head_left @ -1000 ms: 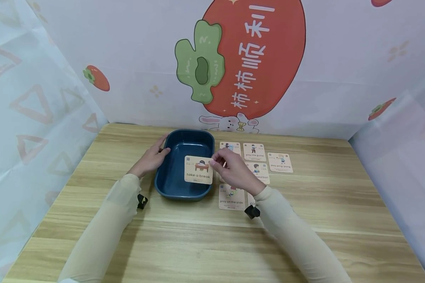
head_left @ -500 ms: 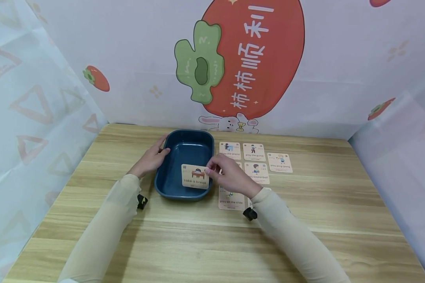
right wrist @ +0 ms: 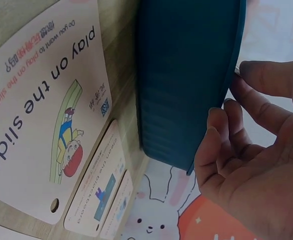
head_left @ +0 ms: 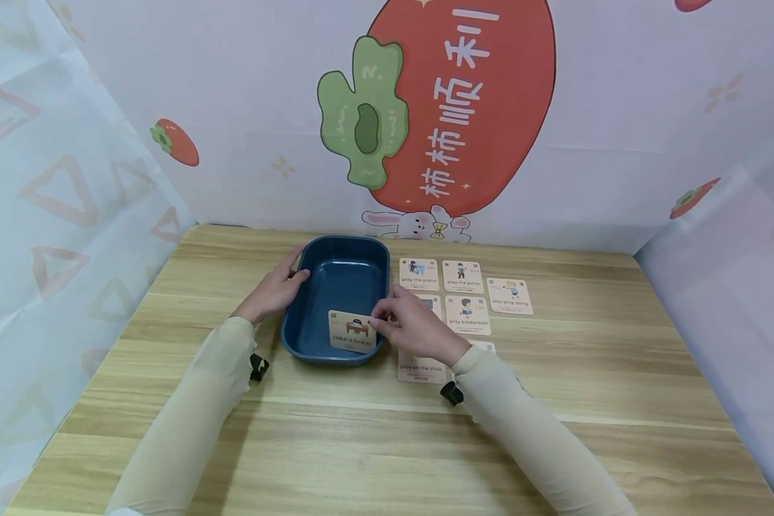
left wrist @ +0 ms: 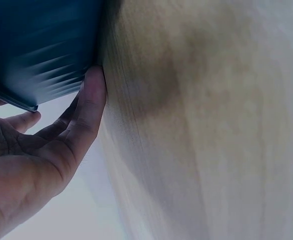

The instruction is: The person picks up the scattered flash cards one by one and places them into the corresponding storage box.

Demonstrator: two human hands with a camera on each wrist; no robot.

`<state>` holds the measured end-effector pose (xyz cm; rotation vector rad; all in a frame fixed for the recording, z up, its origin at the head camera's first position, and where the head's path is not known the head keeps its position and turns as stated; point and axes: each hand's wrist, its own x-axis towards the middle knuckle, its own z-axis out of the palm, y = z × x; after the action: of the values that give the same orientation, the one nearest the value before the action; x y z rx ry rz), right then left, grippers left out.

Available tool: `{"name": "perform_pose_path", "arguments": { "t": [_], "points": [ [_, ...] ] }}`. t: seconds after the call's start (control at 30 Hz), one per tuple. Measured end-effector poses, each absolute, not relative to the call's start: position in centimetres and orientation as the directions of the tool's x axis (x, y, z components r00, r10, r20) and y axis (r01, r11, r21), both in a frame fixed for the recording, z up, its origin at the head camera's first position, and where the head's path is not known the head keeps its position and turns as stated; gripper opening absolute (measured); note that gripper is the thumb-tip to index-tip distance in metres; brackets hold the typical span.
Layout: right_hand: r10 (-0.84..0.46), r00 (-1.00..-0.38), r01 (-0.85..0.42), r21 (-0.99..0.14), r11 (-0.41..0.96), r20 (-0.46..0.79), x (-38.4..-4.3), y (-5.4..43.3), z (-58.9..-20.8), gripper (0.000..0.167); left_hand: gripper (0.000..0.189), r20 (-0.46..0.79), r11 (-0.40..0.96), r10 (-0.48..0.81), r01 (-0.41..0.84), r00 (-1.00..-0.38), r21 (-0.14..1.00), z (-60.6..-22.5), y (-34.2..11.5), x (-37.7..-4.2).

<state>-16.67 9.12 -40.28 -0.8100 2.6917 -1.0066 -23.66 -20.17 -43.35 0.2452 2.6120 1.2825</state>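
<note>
Card, cream, round-cornered, desk picture, pinched tilted by right hand; left hand holds blue tray.

Soft light glints in a dark-blue rectangular tray, casting shadows toward the near edge of a pale wood-grain table.

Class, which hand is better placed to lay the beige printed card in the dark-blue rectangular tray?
Likely the right hand: it pinches the tilted card, while the left hand touches the left side of the tray.
</note>
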Motion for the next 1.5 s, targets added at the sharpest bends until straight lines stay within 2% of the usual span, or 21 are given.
{"name": "perform_pose_path", "arguments": {
  "t": [0.4,1.0,1.5],
  "points": [
    [-0.529,-0.845,-0.471,-0.577,0.667,0.079,-16.4,9.0,-40.2,0.015,0.062,-0.126,0.6,0.237,0.044,-0.963,0.799,-43.4,-20.1,-23.7],
    [-0.506,-0.86,-0.44,-0.594,0.674,0.062,-16.1,9.6,-39.5,0.022,0.061,-0.135,0.612,0.217,0.027,-0.967,0.79,-43.5,-20.0,-23.7],
    [-0.463,-0.881,-0.427,-0.585,0.689,0.098,-15.9,12.6,-39.2,0.023,0.062,-0.139,0.605,0.223,0.025,-0.965,0.796,-43.4,-20.1,-23.7]
  ]
}}
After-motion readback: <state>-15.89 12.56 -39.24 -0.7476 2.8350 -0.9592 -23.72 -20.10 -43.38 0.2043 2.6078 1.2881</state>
